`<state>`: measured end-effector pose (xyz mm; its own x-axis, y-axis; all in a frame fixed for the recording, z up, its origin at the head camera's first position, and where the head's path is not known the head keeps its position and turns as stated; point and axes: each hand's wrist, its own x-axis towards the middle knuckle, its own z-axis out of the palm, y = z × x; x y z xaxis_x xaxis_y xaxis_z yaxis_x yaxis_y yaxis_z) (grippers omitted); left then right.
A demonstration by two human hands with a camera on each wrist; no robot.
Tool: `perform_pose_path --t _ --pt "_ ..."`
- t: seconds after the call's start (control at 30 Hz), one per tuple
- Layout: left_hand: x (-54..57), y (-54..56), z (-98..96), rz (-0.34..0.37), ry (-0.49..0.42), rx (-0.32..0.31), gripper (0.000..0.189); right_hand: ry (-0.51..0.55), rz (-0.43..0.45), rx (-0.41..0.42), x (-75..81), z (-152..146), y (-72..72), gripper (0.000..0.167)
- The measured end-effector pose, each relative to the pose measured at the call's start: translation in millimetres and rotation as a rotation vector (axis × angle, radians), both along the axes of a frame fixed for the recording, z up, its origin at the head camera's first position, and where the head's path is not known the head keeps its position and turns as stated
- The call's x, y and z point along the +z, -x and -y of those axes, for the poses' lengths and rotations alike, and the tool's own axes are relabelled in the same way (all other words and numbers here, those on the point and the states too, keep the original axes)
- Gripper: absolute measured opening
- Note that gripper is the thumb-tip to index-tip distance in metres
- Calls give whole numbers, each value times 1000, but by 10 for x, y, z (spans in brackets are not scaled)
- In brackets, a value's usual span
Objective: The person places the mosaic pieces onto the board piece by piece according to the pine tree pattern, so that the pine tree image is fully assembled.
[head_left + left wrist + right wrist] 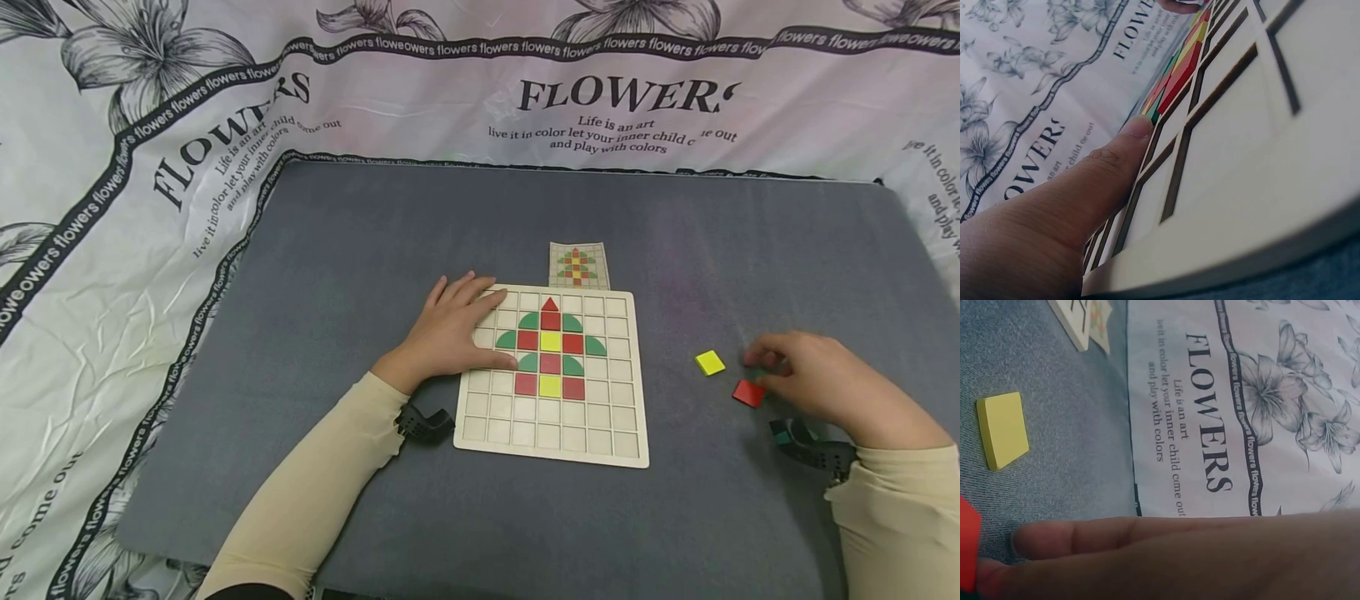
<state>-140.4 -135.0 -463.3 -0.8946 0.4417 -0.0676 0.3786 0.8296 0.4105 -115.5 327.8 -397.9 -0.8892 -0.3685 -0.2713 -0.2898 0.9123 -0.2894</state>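
Observation:
A square wooden grid board [553, 436] carries red, yellow and green tiles laid in a tree shape with a red triangle [550, 306] on top. My left hand [450, 337] rests spread over the board's left edge, and its thumb [1119, 147] reaches the green tile [1155, 107] at the pattern's side. On the right, my right hand [817, 379] is bent low over the table, fingertips right at a red square tile [747, 393]. A sliver of green shows by the thumb; I cannot tell whether the fingers pinch it. A yellow tile [1005, 430] lies just left of them.
Behind the board, a small pattern card [577, 265] shows a similar tree, its near edge meeting the board. Grey cloth [360, 233] covers the table, and a white flower-printed sheet [435, 108] rises along the back and left.

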Motion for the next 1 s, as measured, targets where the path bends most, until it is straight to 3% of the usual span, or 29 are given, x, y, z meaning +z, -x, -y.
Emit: perform_pose_path --t 0.27,1.0 --pt "20 2 -2 2 0 -2 110 18 -26 8 -41 -4 -11 18" --pt "17 -3 -3 5 1 0 112 -1 71 -79 3 -52 -29 29"
